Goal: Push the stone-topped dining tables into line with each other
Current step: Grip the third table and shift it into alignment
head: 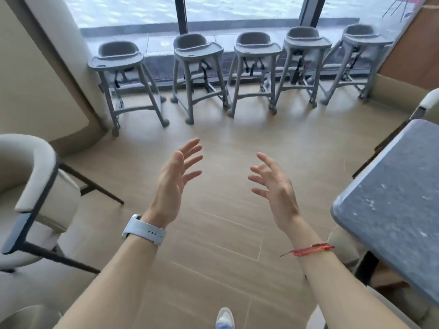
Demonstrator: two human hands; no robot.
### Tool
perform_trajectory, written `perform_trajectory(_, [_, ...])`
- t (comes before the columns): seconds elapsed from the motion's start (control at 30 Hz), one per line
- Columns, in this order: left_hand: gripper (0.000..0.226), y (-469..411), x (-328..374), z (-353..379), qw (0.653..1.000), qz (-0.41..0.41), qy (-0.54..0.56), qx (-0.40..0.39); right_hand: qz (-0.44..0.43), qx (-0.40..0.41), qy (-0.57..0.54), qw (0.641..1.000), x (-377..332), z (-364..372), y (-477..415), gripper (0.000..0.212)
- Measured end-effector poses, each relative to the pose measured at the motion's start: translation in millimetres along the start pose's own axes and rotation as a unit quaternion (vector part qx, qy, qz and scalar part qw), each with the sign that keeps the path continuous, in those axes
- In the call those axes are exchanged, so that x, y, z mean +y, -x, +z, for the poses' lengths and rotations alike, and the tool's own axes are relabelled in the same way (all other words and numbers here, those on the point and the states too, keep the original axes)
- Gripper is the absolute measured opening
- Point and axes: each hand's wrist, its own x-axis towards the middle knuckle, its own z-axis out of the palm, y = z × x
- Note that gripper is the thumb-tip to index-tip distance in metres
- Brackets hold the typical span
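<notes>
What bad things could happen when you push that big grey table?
The left hand and the right hand are open in the air, not on the stone-topped table.
1. The table's rounded corner is close to the right forearm, so a quick turn might bump it.
2. Pushed toward the window, the table might knock the row of high chairs.
3. The armchair has dark legs sticking out on the left, and a sidestep might trip on them.
</notes>
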Motion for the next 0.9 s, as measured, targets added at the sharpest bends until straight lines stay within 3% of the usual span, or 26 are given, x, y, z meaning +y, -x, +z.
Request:
perform_trajectory(0.27, [0.091,-157.4,-35.0,20.7,0.997,-0.019,-0.004,-0.071,0.004,0.067,-0.01,0.998,-2.1,-17.0,-134.2,0.052])
perform_trajectory(0.4, [0.078,-242.3,-55.2,17.3,0.993,-0.029,0.006,-0.112,0.003,0.109,-0.021,0.994,-1.9,-14.1,-206.3,0.06])
perform_trajectory(0.57, [0.092,-368.5,-73.8,14.2,0.982,-0.043,0.014,-0.183,0.001,0.194,-0.03,0.981,-7.6,-8.9,-294.4,0.063])
perform_trajectory(0.7, [0.085,-452.7,-81.9,39.6,0.965,-0.062,0.004,-0.255,0.008,0.254,-0.039,0.966,-13.0,-22.3,-350.6,0.055])
perform_trajectory(0.9, [0.1,-553.4,-109.2,104.1,0.931,-0.077,0.007,-0.356,0.015,0.351,-0.042,0.935,-18.8,-69.8,-410.3,0.072])
